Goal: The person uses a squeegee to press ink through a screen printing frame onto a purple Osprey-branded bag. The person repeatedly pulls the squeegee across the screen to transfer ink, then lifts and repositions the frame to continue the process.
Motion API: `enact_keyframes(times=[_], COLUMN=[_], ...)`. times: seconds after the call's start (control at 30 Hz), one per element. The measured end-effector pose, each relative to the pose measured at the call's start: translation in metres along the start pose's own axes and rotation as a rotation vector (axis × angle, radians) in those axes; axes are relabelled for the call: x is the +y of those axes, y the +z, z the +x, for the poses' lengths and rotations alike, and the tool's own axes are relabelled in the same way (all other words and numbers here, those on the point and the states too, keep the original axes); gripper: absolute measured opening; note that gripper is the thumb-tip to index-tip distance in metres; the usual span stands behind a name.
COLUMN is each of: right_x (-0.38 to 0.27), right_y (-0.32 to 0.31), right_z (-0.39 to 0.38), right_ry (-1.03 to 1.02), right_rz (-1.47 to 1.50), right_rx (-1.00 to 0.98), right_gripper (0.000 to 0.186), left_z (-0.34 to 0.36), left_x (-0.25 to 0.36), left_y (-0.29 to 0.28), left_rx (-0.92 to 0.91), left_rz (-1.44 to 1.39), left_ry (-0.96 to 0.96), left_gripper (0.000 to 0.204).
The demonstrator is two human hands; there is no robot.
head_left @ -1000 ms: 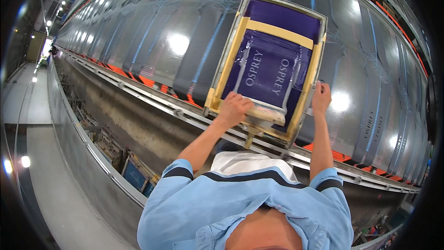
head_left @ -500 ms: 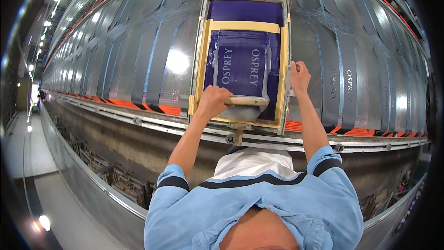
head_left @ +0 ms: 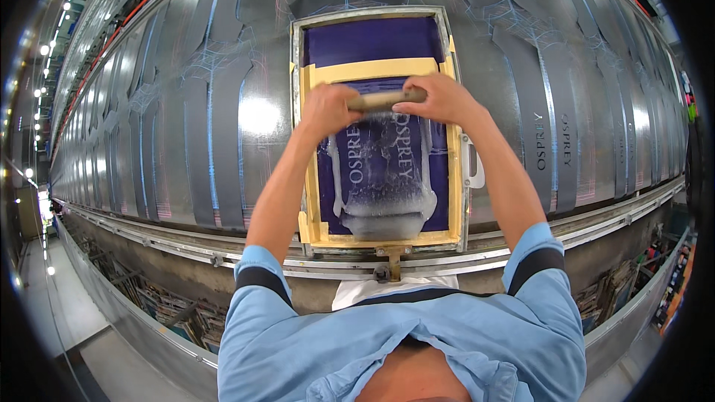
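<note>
A printing screen with a metal frame lies on the long table in front of me. Its purple mesh is bordered by yellow tape and carries pale lettering running lengthwise. Both my hands grip a wooden-handled squeegee across the far part of the printing area. My left hand is closed round its left end, and my right hand round its right end. Whitish translucent ink is smeared over the mesh, thickest near me and along both sides. The squeegee's blade is hidden and slightly blurred.
Grey cut fabric pieces with blue lines cover the table on both sides; some at right bear lettering. A metal rail runs along the near edge, with a bracket at the screen. A white handle sits at the screen's right side.
My right hand has left the screen's right edge and taken hold of the squeegee. Together with my left hand, the squeegee has gone from the near end to the far end.
</note>
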State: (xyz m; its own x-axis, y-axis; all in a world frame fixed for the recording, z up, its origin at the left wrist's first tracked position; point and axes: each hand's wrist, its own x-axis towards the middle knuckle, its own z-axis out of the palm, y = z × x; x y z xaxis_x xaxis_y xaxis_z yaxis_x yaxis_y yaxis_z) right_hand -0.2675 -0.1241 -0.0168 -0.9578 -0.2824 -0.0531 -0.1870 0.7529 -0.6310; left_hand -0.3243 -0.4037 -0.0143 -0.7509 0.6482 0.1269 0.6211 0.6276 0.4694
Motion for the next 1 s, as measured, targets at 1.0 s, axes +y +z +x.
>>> enact_keyframes(times=[1.0], right_x=[-0.029], right_y=[0.014], right_z=[0.013], right_ry=[0.086], right_rz=[-0.345], right_rx=[-0.216], right_gripper=[0.038], left_z=[-0.010], left_x=[-0.002], left_y=[0.003], left_rx=[-0.020], left_rz=[0.106], left_ry=[0.092], left_gripper=[0.028])
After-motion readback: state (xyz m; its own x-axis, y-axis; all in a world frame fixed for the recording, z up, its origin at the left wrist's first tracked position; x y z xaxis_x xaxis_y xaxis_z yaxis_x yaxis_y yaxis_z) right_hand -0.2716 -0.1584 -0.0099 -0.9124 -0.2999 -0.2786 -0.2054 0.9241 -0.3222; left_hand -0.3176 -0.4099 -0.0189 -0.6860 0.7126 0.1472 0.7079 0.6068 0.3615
